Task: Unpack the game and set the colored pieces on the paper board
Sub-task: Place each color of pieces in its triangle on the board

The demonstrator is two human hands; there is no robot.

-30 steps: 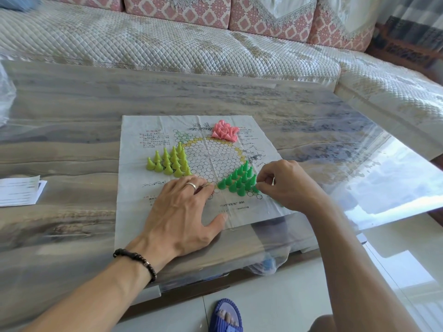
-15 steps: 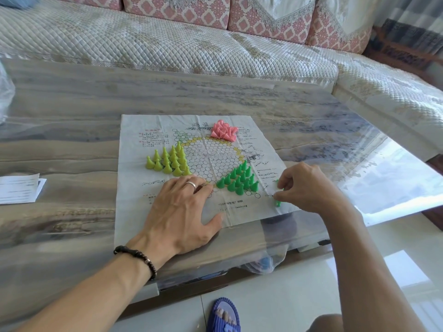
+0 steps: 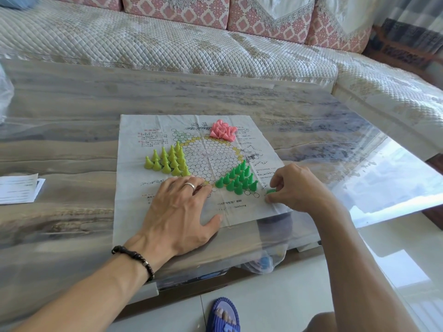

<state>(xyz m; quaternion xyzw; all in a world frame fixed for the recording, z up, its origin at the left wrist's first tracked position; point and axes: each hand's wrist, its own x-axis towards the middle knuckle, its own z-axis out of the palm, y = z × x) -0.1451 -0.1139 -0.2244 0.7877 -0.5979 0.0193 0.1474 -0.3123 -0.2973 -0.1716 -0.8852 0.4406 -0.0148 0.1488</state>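
Quilted sofa cushions (image 3: 167, 44) run along the far side of a glossy wood-grain table (image 3: 72, 140), and on that table lies the paper board (image 3: 134, 212), creased and printed with a field of small circles. The left hand (image 3: 177, 212) presses flat on the board's near part, fingers spread and straight, holding nothing and apparently pinning the sheet down. The right hand (image 3: 297, 188) sits at the board's right edge with its fingers curled, pinching a single green piece (image 3: 271, 191) between thumb and fingertips.

The green pieces (image 3: 236, 178) already placed stand upright in a triangle just left of that hand, their long axes vertical. A few printed circles at the near right corner of the triangle look unfilled, and these lie directly left of the pinched piece, close by. The right hand is clearly the nearer one, so the coming move is likely a short carry leftward and a set-down, base first. The risk, as a judgement, is brushing the neighbouring cones, which stand tightly packed.

Yellow-green pieces (image 3: 167, 161) stand in a matching triangle at the board's left. Pink pieces (image 3: 221, 131) lie in a loose heap at the far edge, tipped on their sides and not yet stood up.

A white slip of paper (image 3: 19, 188) rests on the table well to the left. No box or bag for the pieces can be made out clearly.
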